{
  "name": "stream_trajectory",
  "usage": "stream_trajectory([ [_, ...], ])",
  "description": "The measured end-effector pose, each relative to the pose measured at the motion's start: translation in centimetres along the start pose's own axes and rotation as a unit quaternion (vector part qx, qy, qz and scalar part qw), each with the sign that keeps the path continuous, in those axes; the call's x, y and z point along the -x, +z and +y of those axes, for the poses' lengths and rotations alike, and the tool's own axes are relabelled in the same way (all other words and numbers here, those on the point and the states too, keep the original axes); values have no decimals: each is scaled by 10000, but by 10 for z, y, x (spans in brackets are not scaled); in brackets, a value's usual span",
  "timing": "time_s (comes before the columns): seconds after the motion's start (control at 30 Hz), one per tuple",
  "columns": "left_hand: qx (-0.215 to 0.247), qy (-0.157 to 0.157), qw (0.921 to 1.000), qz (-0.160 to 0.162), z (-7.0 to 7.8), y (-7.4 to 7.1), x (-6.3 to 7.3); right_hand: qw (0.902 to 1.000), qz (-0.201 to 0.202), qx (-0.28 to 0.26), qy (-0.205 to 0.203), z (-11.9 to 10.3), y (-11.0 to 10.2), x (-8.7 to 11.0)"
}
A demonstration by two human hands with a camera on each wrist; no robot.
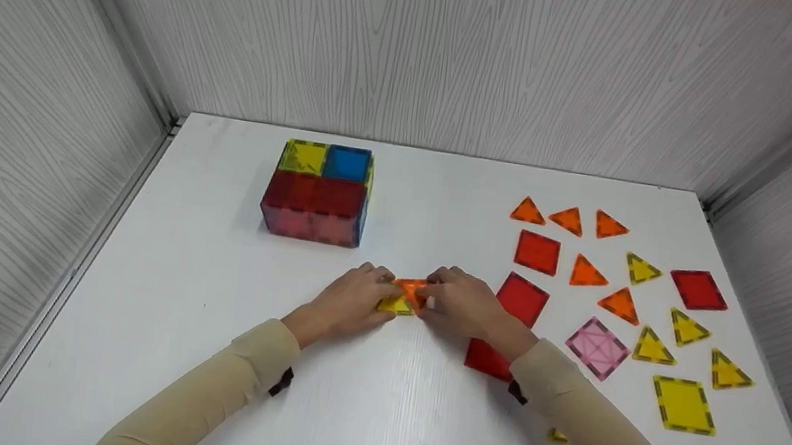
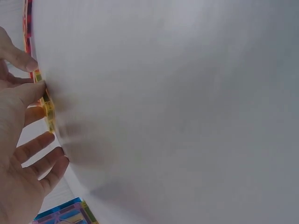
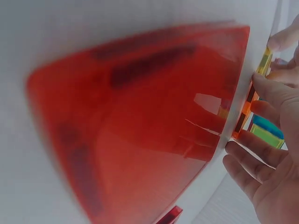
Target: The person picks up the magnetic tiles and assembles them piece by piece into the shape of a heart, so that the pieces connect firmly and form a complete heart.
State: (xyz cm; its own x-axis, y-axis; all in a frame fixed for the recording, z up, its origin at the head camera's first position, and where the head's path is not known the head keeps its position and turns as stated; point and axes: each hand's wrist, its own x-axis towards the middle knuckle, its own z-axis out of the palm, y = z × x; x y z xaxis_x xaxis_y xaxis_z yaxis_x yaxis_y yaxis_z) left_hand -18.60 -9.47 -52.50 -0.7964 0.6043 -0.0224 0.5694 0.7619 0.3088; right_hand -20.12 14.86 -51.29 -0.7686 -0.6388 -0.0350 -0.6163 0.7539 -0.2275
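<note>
Near the middle of the white table, my left hand (image 1: pixel 350 298) pinches a yellow triangular magnetic tile (image 1: pixel 396 305) between thumb and fingers. My right hand (image 1: pixel 460 303) pinches an orange triangular magnetic tile (image 1: pixel 412 290) right beside it. The two tiles lie edge to edge and seem to touch. In the left wrist view the yellow tile shows edge-on by the left thumb, the other fingertips resting near the tabletop. The right wrist view has the orange tile edge-on in the right hand. Fingers cover part of both tiles.
Beyond the left hand stands a box of joined tiles (image 1: pixel 315 205), red, yellow and blue on top. On the right lie several loose tiles: orange triangles (image 1: pixel 588 272), yellow triangles (image 1: pixel 654 346), red squares (image 1: pixel 537 253), a pink square (image 1: pixel 597 348) and a yellow square (image 1: pixel 684 405). Red tiles (image 1: pixel 523 298) lie under the right forearm.
</note>
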Motion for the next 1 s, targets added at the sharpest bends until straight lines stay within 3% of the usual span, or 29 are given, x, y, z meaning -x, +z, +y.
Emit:
stream_trajectory([
  [0.17,119,-46,9999,-72,1,-2,-2,9999,-79,-34,-72,0,-3,4],
  [0.33,243,-67,9996,-141,0,-3,-2,9992,87,-376,127,11,-16,29],
  [0.53,359,7,9993,-123,-2,-2,0,9943,911,-531,171,32,-31,94],
  [0.73,401,19,9991,-110,-4,-3,1,9834,1545,-414,861,57,-30,164],
  [0.9,404,-94,9989,-240,-4,-3,1,9740,1712,-330,1447,59,-20,210],
  [1.0,448,-121,9985,-278,-3,-3,1,9693,1380,-511,1971,53,-17,230],
])
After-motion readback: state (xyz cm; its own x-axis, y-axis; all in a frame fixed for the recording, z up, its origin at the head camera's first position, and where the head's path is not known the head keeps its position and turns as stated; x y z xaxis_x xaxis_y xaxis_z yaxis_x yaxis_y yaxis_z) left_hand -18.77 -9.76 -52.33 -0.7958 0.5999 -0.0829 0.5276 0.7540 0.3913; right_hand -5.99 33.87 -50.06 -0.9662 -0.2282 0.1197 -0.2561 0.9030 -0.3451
